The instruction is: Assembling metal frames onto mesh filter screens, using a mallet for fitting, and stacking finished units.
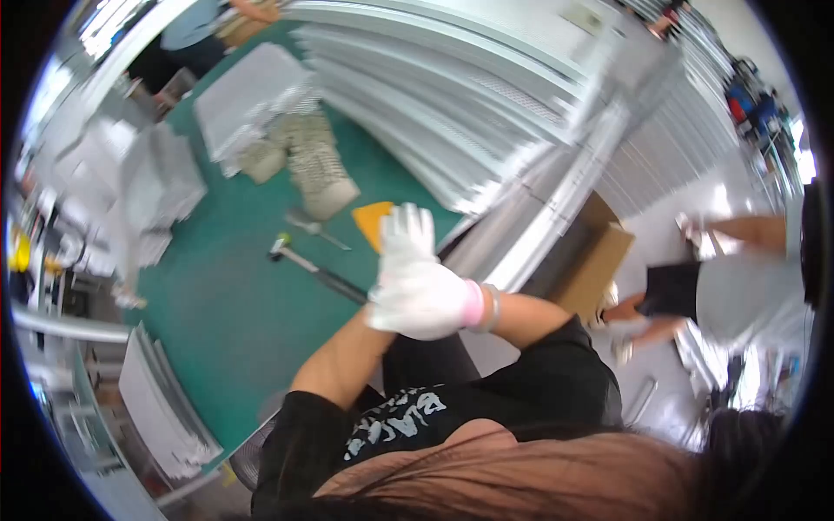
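Both of my hands wear white gloves and meet above the near edge of the green work table (234, 300). My left hand (407, 236) points away from me with its fingers stretched out and holds nothing. Across the left wrist lies my right hand (427, 301), pink at its cuff, closed on the lower part of the left glove. A yellow flat piece (371, 222) lies just beyond the left fingers. Left of the hands rests a hammer (314, 271) with a dark handle, and beside it a thin tool (318, 230), blurred. Farther off are beige knit gloves (314, 165).
Long white metal profiles (452, 113) are stacked at the far right of the table. White panels (161, 178) stand at the left, more (165, 408) at the near left. A cardboard box (599, 265) sits to the right, where a person (738, 291) is close by.
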{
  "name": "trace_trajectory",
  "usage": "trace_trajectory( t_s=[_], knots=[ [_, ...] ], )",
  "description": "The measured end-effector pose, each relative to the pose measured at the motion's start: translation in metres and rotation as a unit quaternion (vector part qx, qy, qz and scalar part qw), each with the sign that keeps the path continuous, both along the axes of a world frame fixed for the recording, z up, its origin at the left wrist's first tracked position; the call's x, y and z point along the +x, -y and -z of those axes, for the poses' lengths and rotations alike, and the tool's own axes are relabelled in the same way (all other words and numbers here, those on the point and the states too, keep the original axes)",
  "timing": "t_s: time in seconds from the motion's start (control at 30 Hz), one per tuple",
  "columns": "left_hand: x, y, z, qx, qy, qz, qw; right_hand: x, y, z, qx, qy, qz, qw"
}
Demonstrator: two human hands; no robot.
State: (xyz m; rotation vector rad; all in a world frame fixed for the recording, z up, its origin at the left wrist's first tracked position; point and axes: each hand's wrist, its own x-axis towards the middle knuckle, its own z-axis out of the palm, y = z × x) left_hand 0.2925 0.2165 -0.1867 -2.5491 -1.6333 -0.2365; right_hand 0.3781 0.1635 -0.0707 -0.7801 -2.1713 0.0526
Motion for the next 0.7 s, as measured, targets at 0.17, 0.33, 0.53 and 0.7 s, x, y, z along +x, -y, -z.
trace_trajectory(
  t_s=[0.17, 0.33, 0.53, 0.7],
  knots=[
    [-0.002, 0.014, -0.04, -0.005, -0.023, -0.01, 1.0, 0.177, 0.068, 0.153, -0.072, -0.31, 0.35, 0.881],
    [0.018, 0.014, -0.036, 0.008, -0.062, -0.004, 0.998, 0.324, 0.073, 0.333, -0.342, -0.472, 0.527, 0.619],
    [0.022, 0.015, -0.031, -0.009, -0.071, 0.002, 0.997, 0.348, 0.013, 0.45, -0.604, -0.15, 0.591, 0.514],
    [0.007, 0.016, -0.021, -0.032, -0.103, -0.017, 0.994, 0.318, -0.028, 0.468, -0.554, -0.082, 0.678, 0.476]
  ],
)
